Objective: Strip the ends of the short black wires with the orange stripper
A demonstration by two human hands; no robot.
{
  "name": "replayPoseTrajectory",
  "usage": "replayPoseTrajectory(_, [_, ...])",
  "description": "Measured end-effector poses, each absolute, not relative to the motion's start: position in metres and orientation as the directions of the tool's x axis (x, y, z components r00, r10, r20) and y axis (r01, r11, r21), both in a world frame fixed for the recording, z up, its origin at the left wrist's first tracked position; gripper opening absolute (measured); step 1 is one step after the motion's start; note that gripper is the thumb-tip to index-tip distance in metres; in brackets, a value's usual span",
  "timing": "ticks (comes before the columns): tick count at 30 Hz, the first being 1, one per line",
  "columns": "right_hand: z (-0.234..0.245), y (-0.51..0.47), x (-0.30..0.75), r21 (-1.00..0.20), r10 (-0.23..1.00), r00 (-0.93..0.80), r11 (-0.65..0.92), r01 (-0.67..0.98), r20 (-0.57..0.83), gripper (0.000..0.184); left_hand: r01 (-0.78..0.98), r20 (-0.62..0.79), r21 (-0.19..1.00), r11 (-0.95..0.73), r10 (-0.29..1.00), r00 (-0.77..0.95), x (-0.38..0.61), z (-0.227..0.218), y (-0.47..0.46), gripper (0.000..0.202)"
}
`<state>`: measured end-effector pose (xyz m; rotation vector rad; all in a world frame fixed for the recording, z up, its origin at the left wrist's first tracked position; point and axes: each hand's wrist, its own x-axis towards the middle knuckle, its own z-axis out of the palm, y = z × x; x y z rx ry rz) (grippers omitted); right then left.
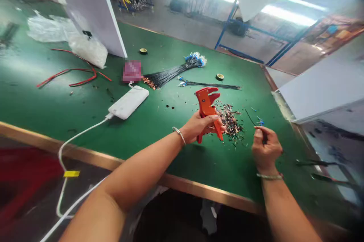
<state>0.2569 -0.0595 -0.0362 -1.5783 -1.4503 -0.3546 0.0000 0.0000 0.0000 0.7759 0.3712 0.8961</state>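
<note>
My left hand (206, 124) is wrapped round an orange-red wire stripper (205, 102), its jaws pointing up and away from me. Pinched between the thumb and fingers of my right hand (266, 145) is a thin black wire (250, 117), one end sticking up to the left. A heap of copper and black wire scraps (231, 122) lies between the two hands, partly behind the stripper. Beyond it rest a few black wires with blue ends (213, 84) and a thick bundle of black wires (170, 75) with bared copper at one end and blue connectors at the other.
A white power bank (129, 102) with a white cable sits on the green table (159, 136). Red wires (82, 74) and plastic bags (88, 49) lie at left by a panel. Tape rolls (220, 77) are at the back; dark-handled tools (315, 163) lie at right.
</note>
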Motion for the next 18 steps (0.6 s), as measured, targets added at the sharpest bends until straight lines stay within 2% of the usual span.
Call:
replayPoseTrajectory(6, [-0.0266,-0.0596,0.2569,-0.405,0.628,0.249,0.116,0.907,0.737,0.028,-0.51,0.018,0.767,0.389,0.782,0.623,-0.0015,0.0041,-0.0029,0.033])
replayPoseTrajectory(18, [-0.0299,-0.0565,0.2618,-0.312,0.582,0.132,0.221,0.924,0.803,0.016,-0.329,-0.075,0.844,0.424,0.7,0.71,-0.0098,0.0056,-0.0042,0.029])
